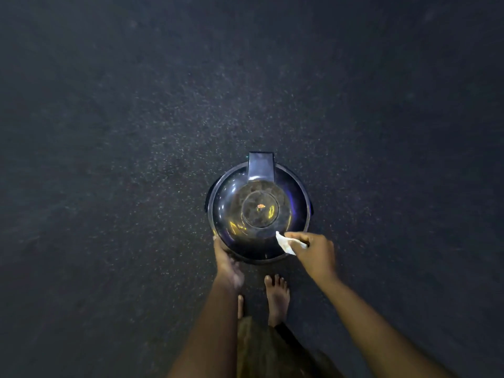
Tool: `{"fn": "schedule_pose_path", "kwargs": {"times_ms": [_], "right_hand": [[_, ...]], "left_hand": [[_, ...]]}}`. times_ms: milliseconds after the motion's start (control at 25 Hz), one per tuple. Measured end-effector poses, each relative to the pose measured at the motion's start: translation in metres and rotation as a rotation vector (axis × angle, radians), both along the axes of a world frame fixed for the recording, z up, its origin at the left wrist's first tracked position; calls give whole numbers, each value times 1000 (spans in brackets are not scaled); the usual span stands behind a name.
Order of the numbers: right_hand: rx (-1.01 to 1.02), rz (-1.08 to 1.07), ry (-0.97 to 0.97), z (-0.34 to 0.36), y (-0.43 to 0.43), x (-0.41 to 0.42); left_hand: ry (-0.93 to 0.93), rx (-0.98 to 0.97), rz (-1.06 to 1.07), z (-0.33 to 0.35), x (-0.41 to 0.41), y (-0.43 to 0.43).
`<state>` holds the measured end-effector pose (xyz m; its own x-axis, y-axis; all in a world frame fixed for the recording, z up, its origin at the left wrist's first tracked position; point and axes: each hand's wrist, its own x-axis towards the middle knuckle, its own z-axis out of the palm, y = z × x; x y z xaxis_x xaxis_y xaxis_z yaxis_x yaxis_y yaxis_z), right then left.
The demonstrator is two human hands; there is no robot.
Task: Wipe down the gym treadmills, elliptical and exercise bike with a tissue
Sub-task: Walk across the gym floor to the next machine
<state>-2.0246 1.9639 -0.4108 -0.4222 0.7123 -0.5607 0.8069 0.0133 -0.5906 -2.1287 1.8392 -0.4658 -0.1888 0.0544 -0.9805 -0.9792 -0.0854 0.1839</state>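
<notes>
Landmark: a round dark bin (301,186) is standing on the speckled floor (109,132), its flat tab (261,165) pointing away from the person.
Left hand: the left hand (226,259) is gripping the bin's near-left rim, fingers curling over the edge; their tips are lost in the dark.
Right hand: the right hand (316,252) is hovering over the bin's near-right rim, thumb and fingertips pinching the tissue (283,242).
Tissue: white and crumpled, it is poking out toward the bin's middle, just above the rim.
Inside: a small orange scrap (261,206) is lying at the bin's centre; whether that surface is a lid or the bottom, I cannot tell.
Feet: bare feet (276,296) are standing just on the near side of the bin.
Step, as I judge it: the used tissue is being thrown away.
Doing it well: keep bracing the rim, carry the pinch further over the centre, then spread the fingers so the light paper is falling inside, not drifting onto the floor.
</notes>
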Motion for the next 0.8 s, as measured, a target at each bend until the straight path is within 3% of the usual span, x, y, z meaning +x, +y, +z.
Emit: {"fn": "schedule_pose_path", "kwargs": {"times_ms": [400,600,800], "right_hand": [[44,-158,16,-6,-29,-14],[46,-229,74,15,-33,-15],[-43,-437,196,51,-40,-5]], "left_hand": [[-56,51,102,0,-6,-23],[92,-93,-182,22,-10,-22],[56,58,-203,72,-35,-16]]}}
